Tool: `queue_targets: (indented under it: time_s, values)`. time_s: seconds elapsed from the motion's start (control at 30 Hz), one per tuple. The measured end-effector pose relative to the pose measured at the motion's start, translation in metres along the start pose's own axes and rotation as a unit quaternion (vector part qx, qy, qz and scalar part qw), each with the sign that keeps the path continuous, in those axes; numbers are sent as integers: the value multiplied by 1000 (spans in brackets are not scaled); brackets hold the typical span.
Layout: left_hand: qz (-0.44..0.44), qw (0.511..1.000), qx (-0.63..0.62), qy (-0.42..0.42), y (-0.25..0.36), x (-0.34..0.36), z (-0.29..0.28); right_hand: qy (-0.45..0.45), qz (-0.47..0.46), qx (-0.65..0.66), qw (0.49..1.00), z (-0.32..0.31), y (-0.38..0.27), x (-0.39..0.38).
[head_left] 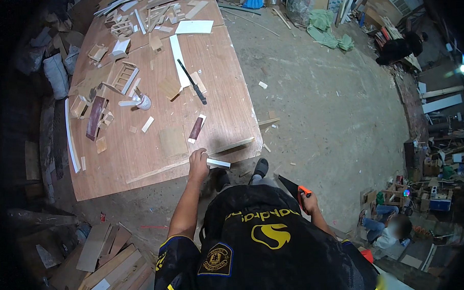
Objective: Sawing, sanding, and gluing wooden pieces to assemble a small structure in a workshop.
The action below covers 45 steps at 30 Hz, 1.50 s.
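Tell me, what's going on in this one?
A person stands at a wooden table, the right hand holding an orange-handled saw out by their right side, apart from the wood. The left hand is at the table's near edge, over a long wooden strip, with a short white strip jutting out beside it; its exact grip is unclear. Small wooden assemblies sit farther back.

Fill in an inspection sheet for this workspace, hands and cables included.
Surface: wooden table, scattered with pieces.
Work pieces: long wooden strip along the near edge; white-faced piece beside it; orange-handled saw.
Clutter: small wooden frames, white board, small tub.
Hands: left hand at strip and piece, exact grip unclear; right hand holds the saw.
Cables: nothing seen on the table.
Surroundings: stacked boards, green cloth, another person.
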State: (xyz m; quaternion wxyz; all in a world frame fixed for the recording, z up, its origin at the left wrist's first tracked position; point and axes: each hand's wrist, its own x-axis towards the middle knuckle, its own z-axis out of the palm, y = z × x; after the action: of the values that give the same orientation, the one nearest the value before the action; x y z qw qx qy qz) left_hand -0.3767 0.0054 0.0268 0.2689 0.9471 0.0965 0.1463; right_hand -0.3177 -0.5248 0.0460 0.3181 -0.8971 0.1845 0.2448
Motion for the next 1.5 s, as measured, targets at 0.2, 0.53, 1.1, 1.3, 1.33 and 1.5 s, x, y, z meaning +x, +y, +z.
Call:
queue_targets:
  time_s: [0.2, 0.53, 1.1, 1.3, 1.33, 1.5]
  values:
    - [-70, 997, -17, 11, 34, 6, -12, -13, 19, -16, 1000, 4, -7, -12]
    - [-45, 997, 1, -62, 56, 45, 27, -13, 2, 5, 1000, 9, 0, -20]
    - [15, 997, -33, -70, 67, 67, 48, -3, 57, 47, 997, -42, 58, 80]
    - [-5, 1000, 25, -7, 77, 62, 52, -12, 69, -37, 997, -70, 46, 104]
    - [-7, 1000, 21, 11, 77, 63, 54, -17, 69, -39, 997, -72, 40, 104]
    - [-56, 995, 45, 72, 89, 63, 68, -33, 43, 10, 998, -90, 59, 129]
